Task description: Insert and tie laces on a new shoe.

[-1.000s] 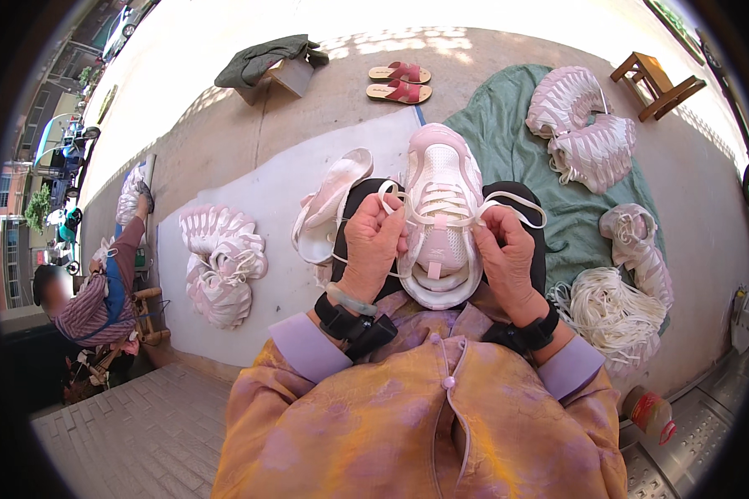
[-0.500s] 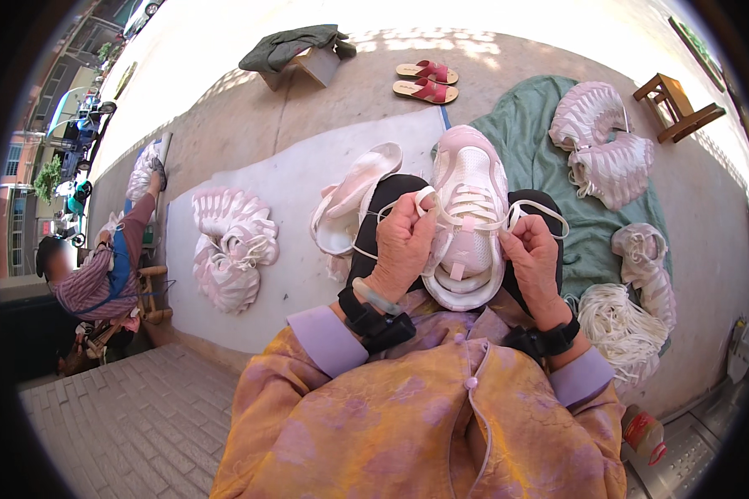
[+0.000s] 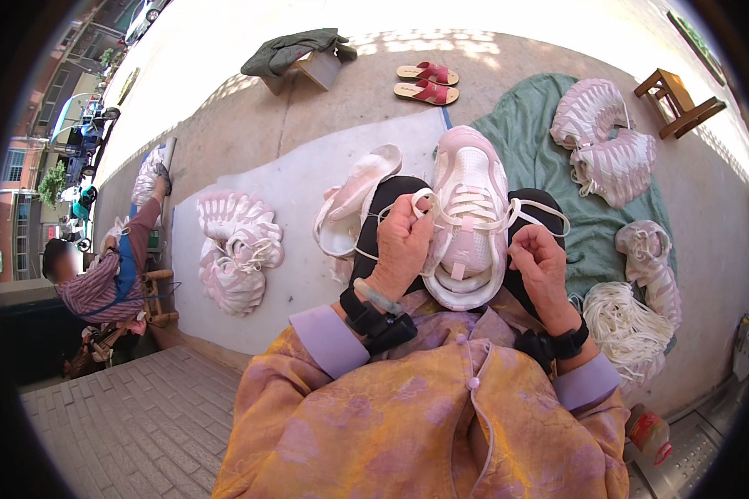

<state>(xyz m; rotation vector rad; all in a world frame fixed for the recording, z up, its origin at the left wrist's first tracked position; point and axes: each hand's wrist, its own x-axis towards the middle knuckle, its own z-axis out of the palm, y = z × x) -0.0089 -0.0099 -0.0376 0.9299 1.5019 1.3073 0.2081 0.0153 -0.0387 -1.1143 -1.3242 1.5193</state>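
Observation:
A pink and white sneaker (image 3: 468, 200) rests upright between my knees, toe pointing away, with cream laces threaded across its tongue. My left hand (image 3: 404, 241) is at its left side, closed on a cream shoelace (image 3: 425, 194) that loops up over the fingertips. Beside the opening's right edge is my right hand (image 3: 541, 264), its thumb and fingers curled together. Another length of lace arches above that hand and passes toward it; whether the fingertips hold it is hidden. A second pink and white sneaker (image 3: 358, 195) lies tilted by my left knee, partly covered.
On a white sheet (image 3: 308, 291) at left sits a cluster of nested shoes (image 3: 237, 249). More shoes (image 3: 603, 141) and a heap of white laces (image 3: 624, 328) lie around the green cloth (image 3: 520, 108). Red slippers (image 3: 429, 83), a wooden stool (image 3: 678, 104) and a seated person (image 3: 108, 283) are farther off.
My right hand has drawn down and slightly right, away from the lace beside the tongue. The left hand keeps its pinch on the lace loop. The sneaker stays in place.

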